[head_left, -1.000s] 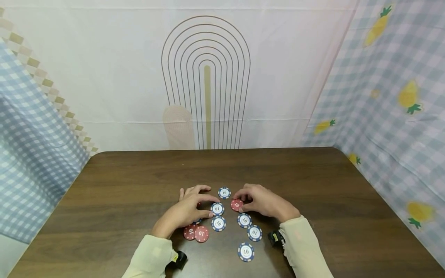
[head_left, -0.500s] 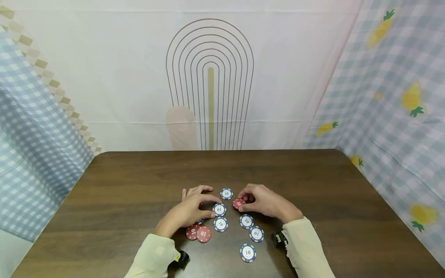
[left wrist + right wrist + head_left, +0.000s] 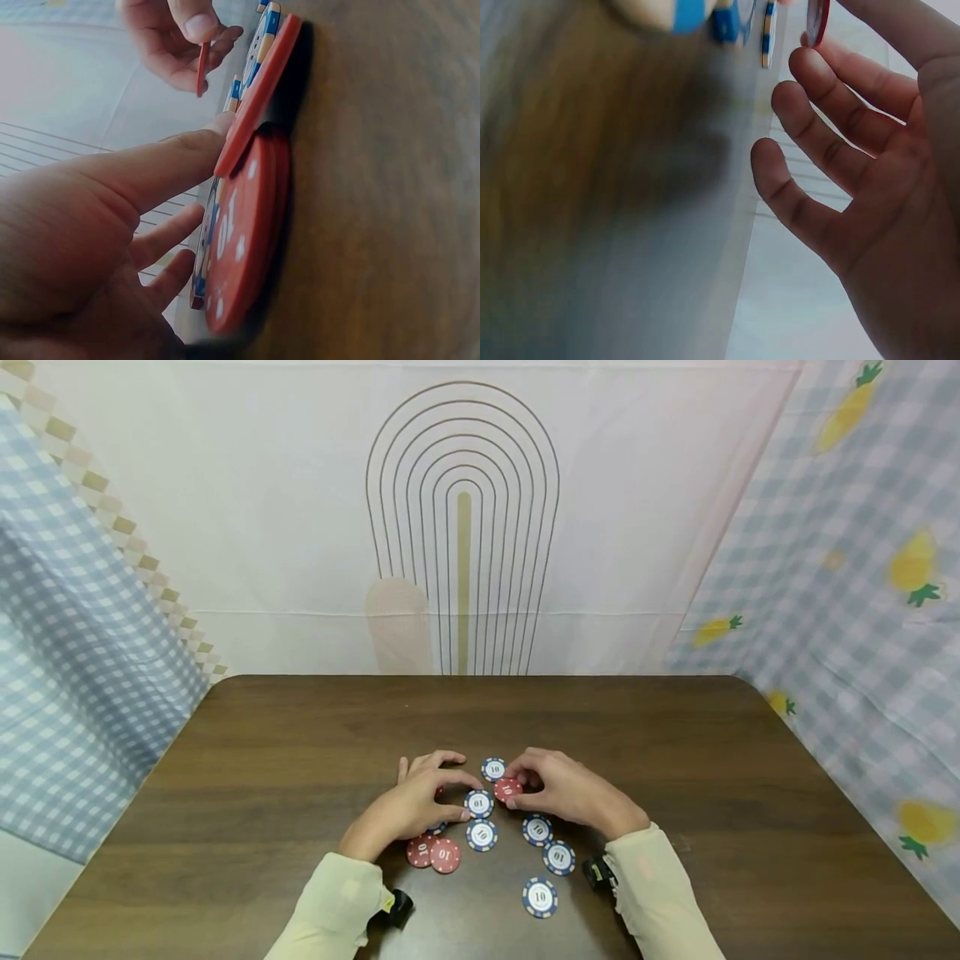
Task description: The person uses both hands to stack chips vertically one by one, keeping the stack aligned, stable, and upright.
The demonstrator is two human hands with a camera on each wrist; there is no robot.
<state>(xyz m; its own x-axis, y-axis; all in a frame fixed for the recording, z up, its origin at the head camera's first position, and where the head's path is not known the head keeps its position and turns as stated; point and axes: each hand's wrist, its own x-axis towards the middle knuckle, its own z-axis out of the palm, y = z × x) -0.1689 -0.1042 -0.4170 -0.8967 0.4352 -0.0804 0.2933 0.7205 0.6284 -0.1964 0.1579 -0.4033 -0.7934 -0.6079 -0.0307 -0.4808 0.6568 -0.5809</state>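
In the head view my right hand (image 3: 566, 787) pinches a red poker chip (image 3: 507, 789) between thumb and fingers. The right wrist view shows this red chip (image 3: 818, 21) on edge, cut off by the frame's top. My left hand (image 3: 412, 797) has its thumb and index finger at opposite sides of a blue-and-white poker chip (image 3: 478, 804) on the table. Just nearer lies a second blue chip (image 3: 482, 836). Red chips (image 3: 446, 856) overlap below the left palm, and others there are partly hidden. Beyond the hands sits another blue chip (image 3: 494, 769).
Right of the middle, two blue chips (image 3: 537, 830) touch, with a single blue chip (image 3: 540, 897) nearer the front. The brown wooden table (image 3: 637, 718) reaches back to a white curtain (image 3: 300, 510). Checked cloths hang at both sides.
The red chip in my right hand has moved left, closer to the blue chips by the left hand. My left hand keeps its place at its blue chip. The head view has shifted slightly.
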